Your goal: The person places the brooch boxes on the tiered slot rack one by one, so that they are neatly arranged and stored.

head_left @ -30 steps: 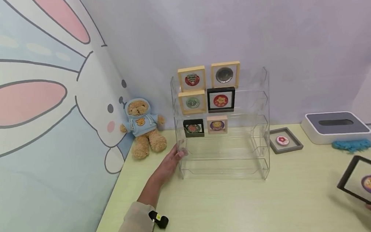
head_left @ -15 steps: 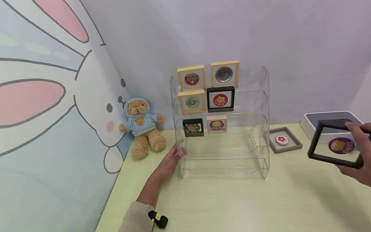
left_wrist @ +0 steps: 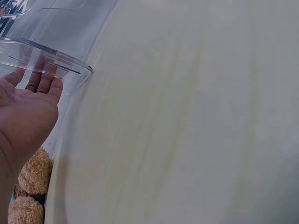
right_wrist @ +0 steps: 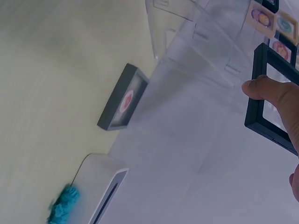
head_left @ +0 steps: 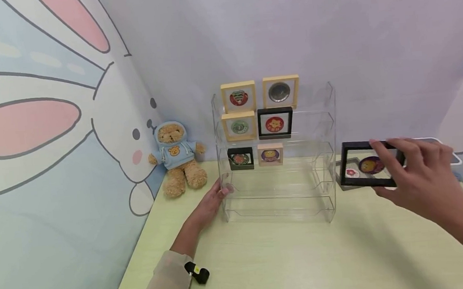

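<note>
In the head view, my right hand (head_left: 424, 176) holds a black display frame (head_left: 346, 164) by its top and bottom edges, right of the clear rack. Inside its transparent window is a round purple and yellow badge (head_left: 369, 165). The right wrist view shows the thumb on the side of the black frame (right_wrist: 256, 112). My left hand (head_left: 208, 208) rests against the left side of the clear tiered rack (head_left: 277, 200), fingers extended on the panel in the left wrist view. Several small framed badges stand on the upper tiers, among them a black frame (head_left: 276, 135) and a pink frame (head_left: 271, 163).
A grey frame (right_wrist: 117, 100) with a flower badge lies right of the rack. Behind my right hand is a white tissue box (right_wrist: 96, 182) with a blue fuzzy item (right_wrist: 64, 205) beside it. A teddy bear (head_left: 176, 154) in a blue hoodie sits at the left wall.
My right hand has carried the black frame leftward and up from the right edge toward the rack, turning it more upright. The left hand stays on the rack's side.
</note>
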Tool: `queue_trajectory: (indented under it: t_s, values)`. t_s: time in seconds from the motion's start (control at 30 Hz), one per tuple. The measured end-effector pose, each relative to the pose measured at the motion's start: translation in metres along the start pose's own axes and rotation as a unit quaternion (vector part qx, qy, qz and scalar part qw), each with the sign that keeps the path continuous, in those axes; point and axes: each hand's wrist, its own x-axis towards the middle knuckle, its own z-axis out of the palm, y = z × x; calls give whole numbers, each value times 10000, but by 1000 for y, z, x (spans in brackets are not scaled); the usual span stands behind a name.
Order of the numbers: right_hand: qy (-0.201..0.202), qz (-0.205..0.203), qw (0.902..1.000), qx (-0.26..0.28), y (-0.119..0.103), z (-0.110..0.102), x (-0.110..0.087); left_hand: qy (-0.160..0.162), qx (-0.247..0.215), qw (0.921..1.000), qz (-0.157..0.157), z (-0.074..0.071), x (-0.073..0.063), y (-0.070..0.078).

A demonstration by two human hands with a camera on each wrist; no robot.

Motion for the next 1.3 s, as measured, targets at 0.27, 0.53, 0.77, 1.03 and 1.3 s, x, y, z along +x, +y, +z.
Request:
queue_trajectory:
  t_s: [0.27,0.53,0.77,1.03,1.3]
  values:
    - [-389,-758,9962,163,-19,32,35,-12,119,9999,4,0,-1,2]
    - [-468,-1155,9922,8,-54,72,69,16,145,9999,29,0,-3,3]
    - [-778,-1341,9877,-227,-83,114,72,5,128,9999,35,0,-2,3]
    - [-1011,-1668,9791,-574,-111,149,76,-119,-158,9998,-54,1,-2,3]
    - [-1103,-2032,9707,-653,-126,163,89,-196,-388,9990,45,1,1,2]
